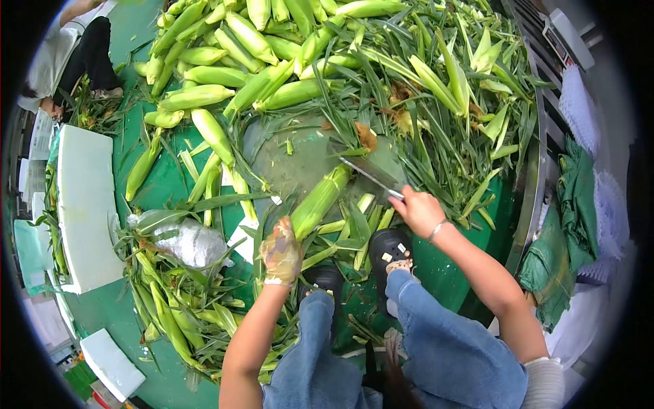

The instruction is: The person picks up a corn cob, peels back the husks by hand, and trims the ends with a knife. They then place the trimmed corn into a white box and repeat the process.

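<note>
My left hand (281, 251), in a thin soiled glove, is closed around the lower end of a green ear of corn (321, 201) still in its husk. In my bare right hand (417, 217) is a knife (371, 178), gripped by its handle. Its blade points up and left, with the tip close to the top end of the held ear. Just beyond that end lies a tuft of brown corn silk (366, 138). Beneath the blade is a grey-green flat surface (293, 146).
A big pile of unhusked corn (252, 37) fills the back, with stripped leaves (436, 129) heaped right. More husks (177, 320) and a clear plastic bag (194, 242) lie left. A white foam box (87, 204) stands further left. Another person (82, 61) sits at upper left. Metal rails (538, 129) edge the right.
</note>
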### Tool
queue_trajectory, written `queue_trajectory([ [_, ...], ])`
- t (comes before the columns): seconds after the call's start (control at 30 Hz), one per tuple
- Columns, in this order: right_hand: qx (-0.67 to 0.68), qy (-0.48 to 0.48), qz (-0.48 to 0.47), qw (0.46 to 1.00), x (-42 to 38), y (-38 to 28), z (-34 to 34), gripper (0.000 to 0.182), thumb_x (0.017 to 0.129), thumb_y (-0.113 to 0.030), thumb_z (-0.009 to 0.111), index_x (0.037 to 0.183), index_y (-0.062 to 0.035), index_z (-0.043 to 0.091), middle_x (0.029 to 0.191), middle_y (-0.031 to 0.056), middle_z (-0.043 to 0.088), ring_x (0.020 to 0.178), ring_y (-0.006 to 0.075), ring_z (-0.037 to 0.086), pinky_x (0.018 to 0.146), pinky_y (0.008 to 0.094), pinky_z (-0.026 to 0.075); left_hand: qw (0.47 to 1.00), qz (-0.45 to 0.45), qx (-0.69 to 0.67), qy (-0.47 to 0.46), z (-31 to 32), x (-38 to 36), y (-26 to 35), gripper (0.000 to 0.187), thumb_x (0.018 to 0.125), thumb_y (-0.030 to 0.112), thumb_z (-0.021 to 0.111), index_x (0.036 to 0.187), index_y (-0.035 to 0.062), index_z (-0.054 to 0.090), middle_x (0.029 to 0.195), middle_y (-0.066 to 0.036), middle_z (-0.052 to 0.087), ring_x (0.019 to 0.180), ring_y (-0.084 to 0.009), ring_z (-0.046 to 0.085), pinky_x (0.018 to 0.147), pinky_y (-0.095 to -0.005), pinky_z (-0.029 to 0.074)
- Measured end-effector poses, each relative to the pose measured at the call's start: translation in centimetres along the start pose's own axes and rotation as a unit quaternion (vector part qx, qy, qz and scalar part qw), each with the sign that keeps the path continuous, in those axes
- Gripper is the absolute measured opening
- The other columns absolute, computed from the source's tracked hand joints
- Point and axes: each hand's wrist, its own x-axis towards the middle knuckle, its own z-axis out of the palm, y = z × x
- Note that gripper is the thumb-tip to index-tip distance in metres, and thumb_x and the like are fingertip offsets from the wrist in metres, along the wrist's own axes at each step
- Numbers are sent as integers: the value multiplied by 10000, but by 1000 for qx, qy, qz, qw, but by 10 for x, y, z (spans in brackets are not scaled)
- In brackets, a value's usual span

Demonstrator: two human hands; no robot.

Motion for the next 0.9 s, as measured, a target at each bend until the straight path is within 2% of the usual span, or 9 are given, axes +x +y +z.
queue_trajectory([
  [0.13, 123, -8, 14, 992, 0, 1, -22, 387, 954, -352, 561, 828, 14, 570, 681, 237, 622, 629, 435, 598, 591, 483, 476, 996, -2, 24, -82, -3, 20, 10, 496, 746, 132, 655, 1206, 6, 517, 983, -202, 611, 881, -373, 622, 710, -463, 493],
  [0.2, 190, 11, 0, 982, 10, 0, -19, 412, 974, -349, 540, 792, 19, 571, 579, 163, 586, 513, 332, 567, 525, 418, 442, 994, 101, -29, 17, 6, 40, 21, 512, 752, 159, 651, 1227, 22, 520, 1017, -205, 596, 942, -373, 596, 777, -473, 470],
  [0.27, 281, 4, 37, 959, 15, -29, -37, 416, 984, -347, 535, 777, 14, 546, 530, 66, 507, 459, 168, 470, 470, 330, 394, 994, 96, 7, -49, 8, 69, 59, 535, 755, 205, 663, 1239, 27, 520, 1099, -216, 583, 997, -367, 576, 841, -477, 451],
  [0.4, 440, 170, -75, 879, 5, -74, -65, 287, 942, -231, 616, 800, -5, 508, 553, 113, 435, 468, 182, 380, 461, 340, 343, 993, 72, 55, -79, 23, 108, 63, 521, 789, 293, 669, 1223, 51, 513, 1088, -200, 612, 979, -360, 620, 839, -469, 483],
  [0.53, 352, 179, -141, 908, 8, -50, -35, 281, 922, -205, 639, 802, -14, 471, 556, 111, 470, 468, 253, 465, 472, 346, 371, 986, 39, 38, -155, 19, 120, 57, 426, 799, 329, 678, 1129, 91, 552, 1074, -154, 644, 994, -336, 646, 841, -460, 493],
  [0.6, 223, -4, 6, 975, 16, -16, 14, 408, 945, -342, 580, 816, 45, 558, 642, 229, 598, 589, 368, 610, 552, 427, 455, 984, 31, 39, -171, 9, 122, 59, 435, 796, 334, 678, 1131, 90, 546, 1111, -149, 647, 1005, -347, 640, 849, -456, 497],
  [0.73, 301, -70, 146, 940, 9, -7, 1, 492, 931, -405, 581, 731, 45, 592, 611, 221, 584, 568, 342, 600, 562, 427, 461, 977, -21, -49, -207, -17, 119, 51, 465, 825, 321, 676, 1191, 73, 531, 1043, -155, 677, 985, -350, 648, 851, -439, 506],
  [0.83, 303, -9, 168, 938, 4, -4, -16, 494, 925, -408, 595, 713, 38, 594, 575, 179, 565, 530, 281, 571, 539, 417, 444, 772, -163, -599, -134, -57, 110, 48, 443, 848, 213, 693, 1207, 15, 525, 961, -149, 658, 903, -243, 648, 781, -359, 540],
  [0.9, 326, 90, 158, 928, -7, -15, -38, 473, 935, -386, 598, 703, 25, 569, 525, 97, 492, 473, 169, 454, 484, 370, 395, 639, -161, -752, -18, -54, 101, 34, 384, 849, 182, 717, 1165, 31, 559, 997, -145, 651, 912, -241, 648, 780, -359, 549],
])
